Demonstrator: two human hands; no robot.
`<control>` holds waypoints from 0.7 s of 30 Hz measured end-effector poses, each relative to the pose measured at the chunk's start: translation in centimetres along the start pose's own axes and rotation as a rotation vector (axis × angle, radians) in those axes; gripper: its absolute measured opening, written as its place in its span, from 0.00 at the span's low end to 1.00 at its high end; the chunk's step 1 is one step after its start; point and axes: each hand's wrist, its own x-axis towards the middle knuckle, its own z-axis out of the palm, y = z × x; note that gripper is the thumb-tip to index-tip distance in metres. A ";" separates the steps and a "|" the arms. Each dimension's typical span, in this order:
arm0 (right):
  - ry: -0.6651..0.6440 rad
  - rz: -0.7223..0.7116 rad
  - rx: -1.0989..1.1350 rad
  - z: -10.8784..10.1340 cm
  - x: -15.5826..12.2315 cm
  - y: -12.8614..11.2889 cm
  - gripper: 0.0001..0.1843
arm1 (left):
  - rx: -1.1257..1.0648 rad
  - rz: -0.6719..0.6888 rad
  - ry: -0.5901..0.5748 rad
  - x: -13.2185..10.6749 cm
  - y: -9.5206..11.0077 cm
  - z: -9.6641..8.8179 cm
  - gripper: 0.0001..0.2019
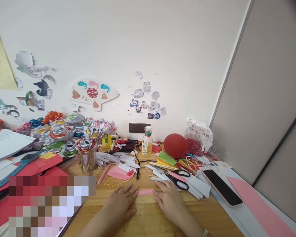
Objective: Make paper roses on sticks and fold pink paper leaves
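A narrow pink paper strip lies flat on the wooden table between my two hands. My left hand rests palm down, fingers stretched out, with the fingertips touching the strip's left end; its thumb is held apart. At the strip's right end, my right hand has its fingers bent and its thumb close by, keeping hold of that end. How the fingers meet the paper underneath is partly hidden. Black-handled scissors lie just beyond my right hand, on white paper strips. Pink paper pieces lie beyond my left hand.
Paper flowers crowd the back left, some in a clear cup. A bottle and a red balloon stand near the wall. A phone lies right. Red paper covers the left; a blurred patch hides part.
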 end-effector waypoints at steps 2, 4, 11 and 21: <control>0.011 -0.009 0.019 0.1 0.0 0.1 0.15 | 0.052 -0.022 0.040 0.2 -0.2 0.3 0.28; 0.022 -0.032 0.043 0.3 0.0 0.3 0.14 | 0.099 -0.024 0.100 0.8 -0.3 1.1 0.24; 0.050 -0.072 0.108 0.4 0.1 0.2 0.13 | 0.115 0.120 0.212 2.1 1.1 3.0 0.25; 0.088 -0.040 0.123 0.9 0.4 0.1 0.14 | 0.014 0.084 0.290 2.4 2.0 3.7 0.18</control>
